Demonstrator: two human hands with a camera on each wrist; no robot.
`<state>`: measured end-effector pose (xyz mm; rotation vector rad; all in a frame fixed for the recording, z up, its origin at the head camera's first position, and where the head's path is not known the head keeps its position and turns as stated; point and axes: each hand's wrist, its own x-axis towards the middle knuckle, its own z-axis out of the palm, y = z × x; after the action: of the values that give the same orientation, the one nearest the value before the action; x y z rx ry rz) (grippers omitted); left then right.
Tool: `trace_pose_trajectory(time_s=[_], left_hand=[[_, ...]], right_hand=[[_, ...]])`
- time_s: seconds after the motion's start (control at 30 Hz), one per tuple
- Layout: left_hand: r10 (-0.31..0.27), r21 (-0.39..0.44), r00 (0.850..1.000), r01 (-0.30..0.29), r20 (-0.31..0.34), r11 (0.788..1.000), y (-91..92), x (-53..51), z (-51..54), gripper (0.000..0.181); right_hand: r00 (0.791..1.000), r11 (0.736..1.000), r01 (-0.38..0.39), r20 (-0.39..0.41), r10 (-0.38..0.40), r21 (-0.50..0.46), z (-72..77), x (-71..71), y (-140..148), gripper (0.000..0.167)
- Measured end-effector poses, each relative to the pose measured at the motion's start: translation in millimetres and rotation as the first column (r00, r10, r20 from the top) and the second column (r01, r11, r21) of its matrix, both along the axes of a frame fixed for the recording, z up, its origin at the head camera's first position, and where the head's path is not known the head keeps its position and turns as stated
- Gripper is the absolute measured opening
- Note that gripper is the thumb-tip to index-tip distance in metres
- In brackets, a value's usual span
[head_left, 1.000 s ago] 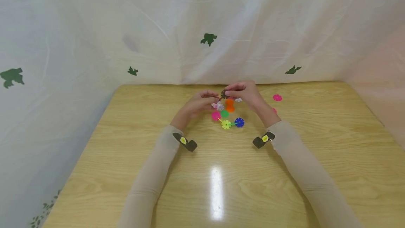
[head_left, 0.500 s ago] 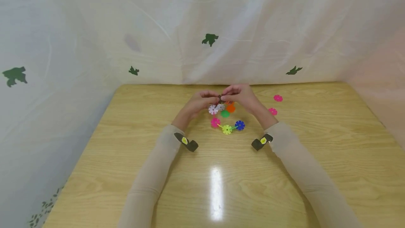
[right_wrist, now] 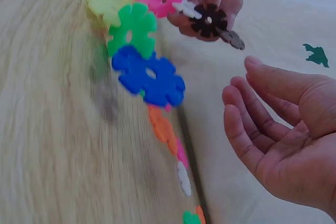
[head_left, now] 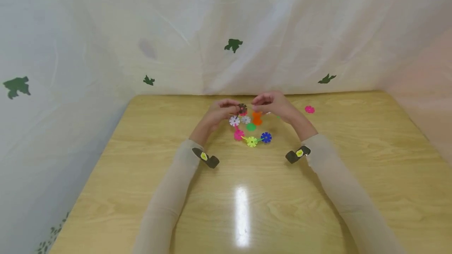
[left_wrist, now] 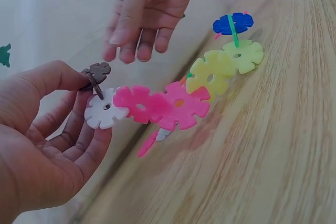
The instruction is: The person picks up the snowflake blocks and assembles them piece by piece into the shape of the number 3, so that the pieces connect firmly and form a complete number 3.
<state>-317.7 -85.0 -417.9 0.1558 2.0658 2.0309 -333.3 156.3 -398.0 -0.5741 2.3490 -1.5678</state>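
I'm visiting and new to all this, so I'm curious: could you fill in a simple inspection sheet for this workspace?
Surface: glossy wood-grain table.
Job's things: linked chain of coloured flower-shaped discs.
Clutter: separate pink disc to the right; orange discs nearer the chain.
Hands: left hand holds the chain at its dark discs; right hand holds nothing.
Cables: nothing seen.
Surroundings: pale cloth with dark green shapes behind the table.

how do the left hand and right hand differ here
The left hand grips the disc chain by its dark brown end; the right hand holds nothing. The left hand's thumb lies against a dark disc, while the right hand's thumb stands apart from its fingers. Both are bare, below light sleeves.
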Motion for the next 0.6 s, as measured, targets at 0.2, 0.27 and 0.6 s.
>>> trace_pose_trajectory(time_s=[0.2,0.27,0.6], left_hand=[[0.006,-0.006,1.0,-0.006,-0.004,1.0,-2.7,1.8,-2.9,0.026],[0.005,-0.001,1.0,-0.006,-0.009,1.0,-3.0,2.1,-3.2,0.025],[0.01,0.009,0.999,-0.009,-0.033,1.0,-1.7,-1.6,-1.1,0.02]], right_hand=[[0.993,0.979,-0.114,-0.023,0.119,0.171,-3.2,-1.0,9,0.028],[0.986,0.964,-0.149,-0.043,0.162,0.221,-5.2,-1.6,10,0.027],[0.948,0.89,-0.229,-0.117,0.296,0.394,-10.5,-7.9,9,0.029]])
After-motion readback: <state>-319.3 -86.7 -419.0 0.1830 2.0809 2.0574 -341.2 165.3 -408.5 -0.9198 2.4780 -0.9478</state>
